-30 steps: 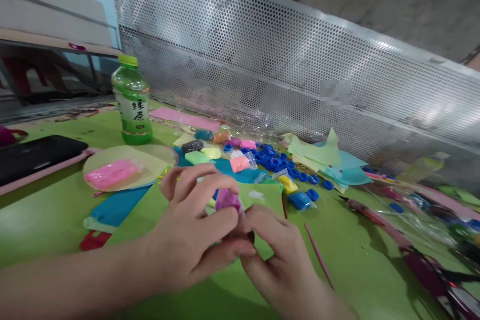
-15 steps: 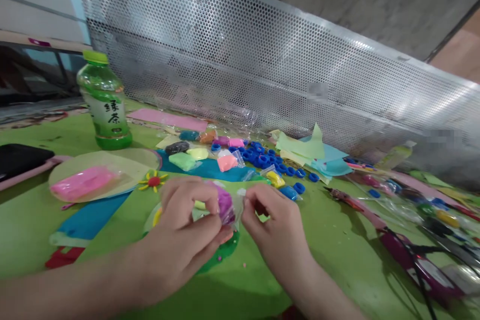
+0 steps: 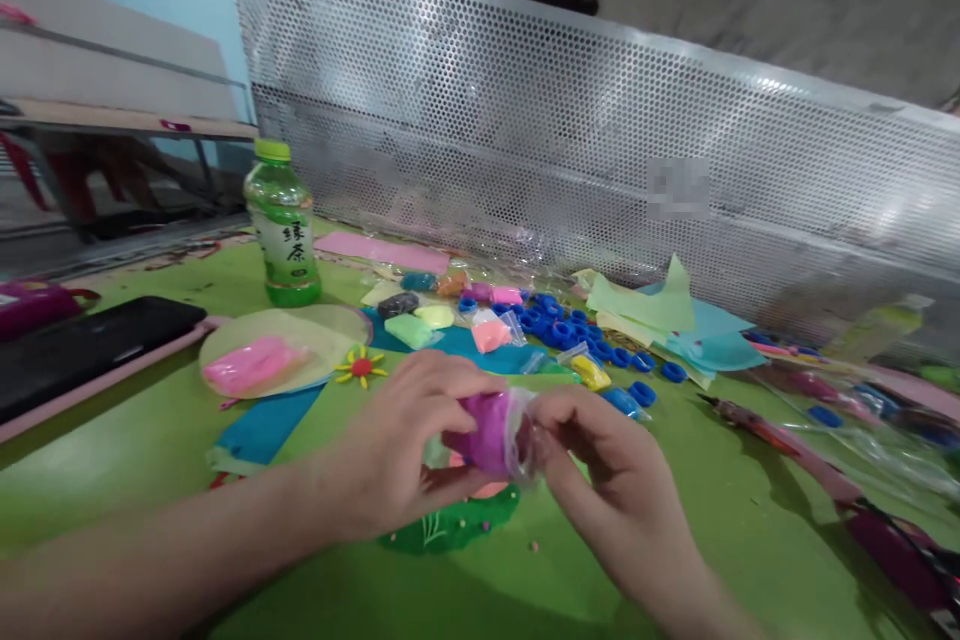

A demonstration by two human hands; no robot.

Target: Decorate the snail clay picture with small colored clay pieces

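In the head view my left hand (image 3: 420, 440) is closed around a clear bag of purple clay (image 3: 489, 432). The fingertips of my right hand (image 3: 600, 470) pinch the bag's clear plastic edge on its right side. Beneath both hands lies a green cutout (image 3: 450, 524) with small coloured dots, partly covered by my left hand. A yellow flower with a red centre (image 3: 361, 367) sits to the left of my left hand. Farther left, a pink clay bag (image 3: 255, 366) rests on a pale oval sheet (image 3: 330, 325).
A green tea bottle (image 3: 283, 230) and a black phone (image 3: 105, 345) stand and lie at left. Behind my hands are blue rings (image 3: 559, 332), coloured clay bags and paper scraps (image 3: 645, 305). A pink tool with a cord (image 3: 787, 450) lies at right, before a perforated metal panel (image 3: 480, 130).
The camera view has shifted left, so things appear farther right. The purple bag now faces the right hand with its plastic bunched, and both hands are closer together around it.
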